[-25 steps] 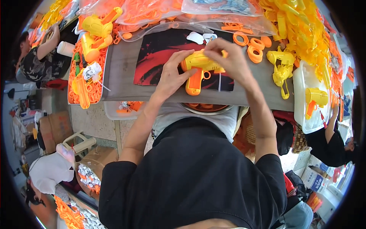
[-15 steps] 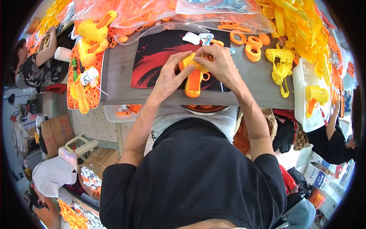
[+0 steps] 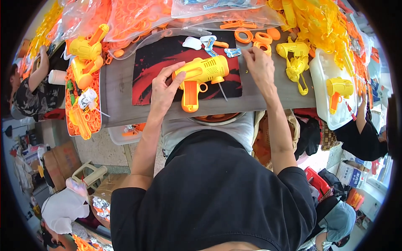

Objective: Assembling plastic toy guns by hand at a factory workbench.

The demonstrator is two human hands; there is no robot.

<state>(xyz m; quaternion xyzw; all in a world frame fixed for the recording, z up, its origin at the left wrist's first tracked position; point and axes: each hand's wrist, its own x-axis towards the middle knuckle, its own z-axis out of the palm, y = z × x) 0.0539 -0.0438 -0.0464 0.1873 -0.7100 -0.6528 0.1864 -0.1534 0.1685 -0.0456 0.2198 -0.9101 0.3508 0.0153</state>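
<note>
Near the bench's (image 3: 117,85) front edge, the left hand (image 3: 163,90) gripped a smooth, vented yellow plastic toy gun (image 3: 205,69) over a red-and-black mat (image 3: 150,58). The right hand (image 3: 261,69), earlier at the toy gun, had moved beside a flat blue-and-white piece (image 3: 233,52); whether its curled fingers held anything was unclear.

1. Blue-and-white label (image 3: 233,52), right edge of black-and-red mat (image 3: 146,83): tiny print, too small to read.
2. Similar blue-and-white pieces (image 3: 210,44), upper part of mat: printed marks, can't make out.
3. White-and-blue box (image 3: 351,175), lower right: dark characters on white, too blurred to read.
4. Brown carton (image 3: 63,161), left: faint reddish marks, unclear.
5. Nothing else legible; no numbers readable.
</note>
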